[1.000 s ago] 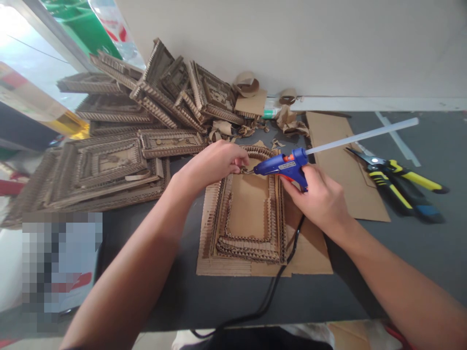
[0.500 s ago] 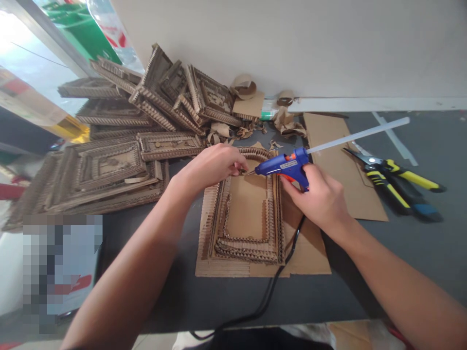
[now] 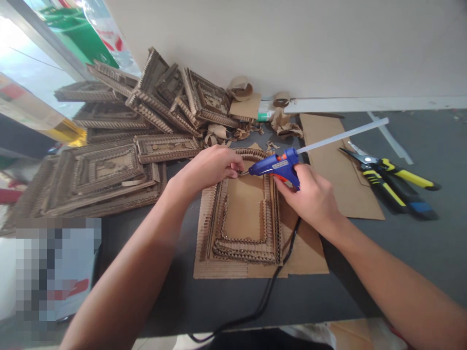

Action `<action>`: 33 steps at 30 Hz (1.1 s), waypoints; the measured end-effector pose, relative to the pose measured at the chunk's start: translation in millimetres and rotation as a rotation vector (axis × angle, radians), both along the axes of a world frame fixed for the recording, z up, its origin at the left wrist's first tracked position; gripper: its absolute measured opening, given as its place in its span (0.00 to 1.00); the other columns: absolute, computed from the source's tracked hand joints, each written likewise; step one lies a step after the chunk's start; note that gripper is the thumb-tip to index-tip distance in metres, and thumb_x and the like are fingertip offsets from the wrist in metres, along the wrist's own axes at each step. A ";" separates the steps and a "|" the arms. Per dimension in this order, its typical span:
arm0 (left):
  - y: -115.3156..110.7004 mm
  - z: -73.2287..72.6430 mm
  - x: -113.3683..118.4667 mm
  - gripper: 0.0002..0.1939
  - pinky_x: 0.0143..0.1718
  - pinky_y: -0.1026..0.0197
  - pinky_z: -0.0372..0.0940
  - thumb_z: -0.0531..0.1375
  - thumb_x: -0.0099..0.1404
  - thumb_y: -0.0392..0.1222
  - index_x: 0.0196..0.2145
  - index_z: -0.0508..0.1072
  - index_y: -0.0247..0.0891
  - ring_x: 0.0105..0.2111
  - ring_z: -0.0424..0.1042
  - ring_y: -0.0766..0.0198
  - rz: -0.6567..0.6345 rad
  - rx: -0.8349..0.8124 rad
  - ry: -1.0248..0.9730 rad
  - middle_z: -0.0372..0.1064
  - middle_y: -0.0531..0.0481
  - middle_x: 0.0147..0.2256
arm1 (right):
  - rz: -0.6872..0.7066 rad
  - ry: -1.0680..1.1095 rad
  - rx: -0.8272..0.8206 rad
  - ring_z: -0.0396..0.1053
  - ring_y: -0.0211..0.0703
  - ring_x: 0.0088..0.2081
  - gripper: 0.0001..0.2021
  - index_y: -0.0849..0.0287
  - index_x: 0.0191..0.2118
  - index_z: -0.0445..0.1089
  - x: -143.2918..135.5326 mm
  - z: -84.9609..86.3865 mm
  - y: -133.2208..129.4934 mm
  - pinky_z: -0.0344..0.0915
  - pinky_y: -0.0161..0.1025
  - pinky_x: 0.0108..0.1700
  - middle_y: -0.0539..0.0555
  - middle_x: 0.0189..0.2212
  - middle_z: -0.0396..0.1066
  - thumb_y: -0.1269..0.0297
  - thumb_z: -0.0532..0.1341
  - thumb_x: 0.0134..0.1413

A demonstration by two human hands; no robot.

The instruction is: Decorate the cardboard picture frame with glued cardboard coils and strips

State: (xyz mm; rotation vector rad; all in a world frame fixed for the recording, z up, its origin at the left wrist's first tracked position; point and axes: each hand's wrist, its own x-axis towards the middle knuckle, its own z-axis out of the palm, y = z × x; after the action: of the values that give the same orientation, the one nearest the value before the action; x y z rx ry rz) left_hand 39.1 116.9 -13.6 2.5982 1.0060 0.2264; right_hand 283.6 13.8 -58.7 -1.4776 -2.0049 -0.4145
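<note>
Cardboard frame [image 3: 244, 250] lies flat on cardboard base pieces [image 3: 306, 257], middle of the dark grey table [image 3: 164, 304], in front of the person. Head view, only one. Matte tabletop; pale plain wall [image 3: 292, 48] behind, white strip [image 3: 365, 104] along its foot. Far left: bright area, green bin [image 3: 69, 34], clear plastic bottle [image 3: 111, 41] with red marks; pixelated patch lower left.

Frame looks brown, upright rectangle with arched top, nested borders of corrugated strips, ridged edges showing, smooth plain panel inside. Inner border runs along both sides and the bottom; upper left part hidden by the hand.

Left hand [image 3: 215, 165] over frame's upper left, fingertips pinching a small dark bit, too small to identify. Right hand [image 3: 317, 194] wrapped round the handle of a blue glue gun [image 3: 270, 165], nozzle near left fingertips, translucent glue stick [image 3: 343, 135] out the back. Black cord [image 3: 268, 291] runs down toward the near edge.

Left: piled cardboard frames [image 3: 105, 160]. Behind: curled strips [image 3: 241, 90], crumpled brown paper [image 3: 286, 124]. Right: cardboard sheet [image 3: 339, 165], yellow-black cutters [image 3: 386, 184], loose clear sticks [image 3: 394, 141].
</note>
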 end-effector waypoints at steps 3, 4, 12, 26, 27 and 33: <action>-0.3 0.7 0.7 0.09 0.42 0.62 0.65 0.65 0.61 0.33 0.38 0.81 0.42 0.38 0.76 0.61 0.000 0.003 0.009 0.80 0.52 0.36 | 0.008 -0.006 0.002 0.75 0.47 0.33 0.07 0.58 0.40 0.65 -0.3 0.3 0.2 0.68 0.39 0.31 0.55 0.31 0.74 0.61 0.61 0.63; -0.4 1.0 1.0 0.09 0.43 0.62 0.65 0.65 0.61 0.33 0.38 0.81 0.42 0.38 0.76 0.61 0.000 0.002 0.009 0.80 0.52 0.37 | 0.015 -0.009 0.005 0.75 0.47 0.33 0.07 0.58 0.40 0.65 -0.2 0.3 0.3 0.68 0.39 0.31 0.55 0.31 0.74 0.61 0.62 0.63; -1.0 2.4 2.9 0.07 0.43 0.62 0.65 0.66 0.60 0.35 0.37 0.82 0.43 0.38 0.76 0.61 0.028 -0.014 0.020 0.80 0.52 0.37 | 0.012 -0.008 -0.010 0.75 0.47 0.33 0.07 0.57 0.40 0.64 0.7 -1.4 0.4 0.67 0.39 0.31 0.54 0.31 0.73 0.60 0.61 0.63; -2.7 4.2 6.7 0.08 0.39 0.62 0.65 0.67 0.57 0.36 0.36 0.83 0.43 0.35 0.77 0.60 0.132 -0.066 0.034 0.81 0.54 0.34 | -0.003 -0.001 0.029 0.75 0.47 0.32 0.08 0.58 0.39 0.65 2.0 -0.5 1.5 0.67 0.40 0.31 0.55 0.31 0.74 0.60 0.62 0.62; -2.6 4.2 6.7 0.08 0.39 0.62 0.65 0.68 0.57 0.36 0.36 0.83 0.43 0.35 0.77 0.60 0.134 -0.069 0.031 0.81 0.54 0.34 | -0.013 -0.003 0.023 0.75 0.48 0.33 0.08 0.58 0.39 0.65 1.9 -0.7 1.6 0.67 0.40 0.31 0.55 0.31 0.74 0.60 0.62 0.62; -3.3 4.6 7.4 0.08 0.39 0.61 0.64 0.67 0.57 0.34 0.35 0.83 0.43 0.35 0.77 0.60 0.134 -0.072 0.022 0.81 0.54 0.33 | 0.004 0.010 -0.006 0.74 0.47 0.32 0.08 0.57 0.38 0.64 -0.2 -1.5 1.6 0.67 0.40 0.31 0.54 0.30 0.73 0.59 0.62 0.63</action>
State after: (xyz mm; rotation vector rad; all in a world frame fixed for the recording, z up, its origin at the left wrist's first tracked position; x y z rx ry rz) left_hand 46.5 113.6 -9.0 2.4769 1.1760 0.1911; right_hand 283.4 15.4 -60.3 -1.4765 -2.0025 -0.3997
